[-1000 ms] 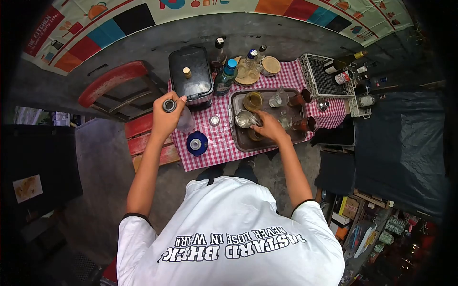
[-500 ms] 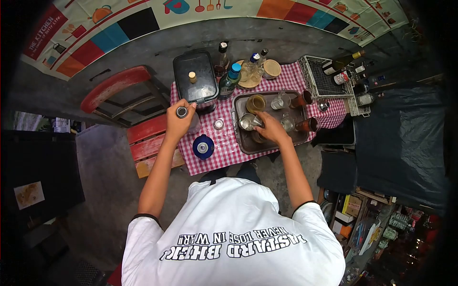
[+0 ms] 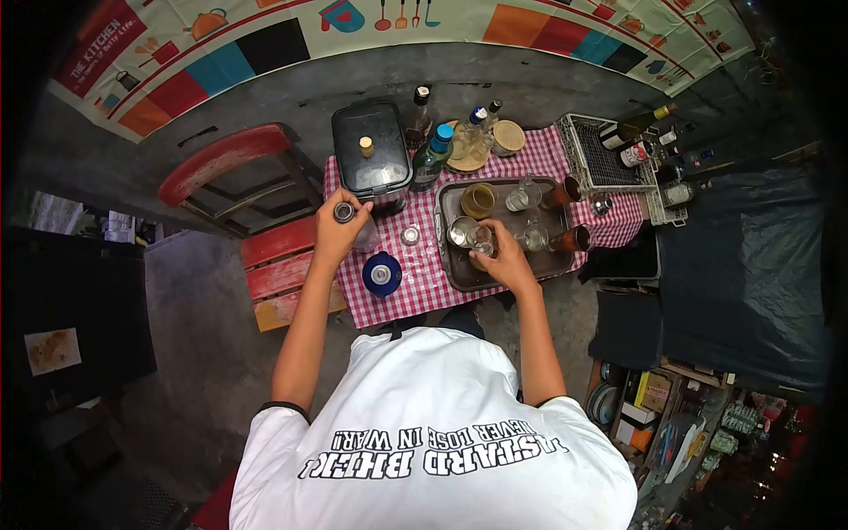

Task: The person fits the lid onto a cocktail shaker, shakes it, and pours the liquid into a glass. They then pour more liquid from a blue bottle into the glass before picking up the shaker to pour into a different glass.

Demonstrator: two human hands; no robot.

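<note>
My left hand (image 3: 336,231) is closed round the neck of a clear bottle (image 3: 366,238), whose dark-rimmed mouth points up at me. My right hand (image 3: 507,261) has its thumb and fingers round a small clear glass (image 3: 481,238) over the left part of the brown tray (image 3: 441,221). Right beside that glass is another clear glass (image 3: 460,231). An amber cup (image 3: 478,200) stands behind them. Farther right on the tray are more clear glasses (image 3: 533,236) and two reddish-brown cups (image 3: 560,193). Between my hands, a small clear glass (image 3: 410,235) and a blue round-based container (image 3: 382,274) stand on the checked cloth.
A black lidded box (image 3: 371,146) stands behind my left hand. Bottles (image 3: 434,157) and round woven mats (image 3: 508,138) are at the back. A wire basket (image 3: 605,150) with bottles sits at the far right. A red chair (image 3: 269,256) is left of the table.
My right hand has moved from reaching over the glass to holding it round its side, with the wrist lower. The left hand still grips the bottle. The whole view has shifted slightly.
</note>
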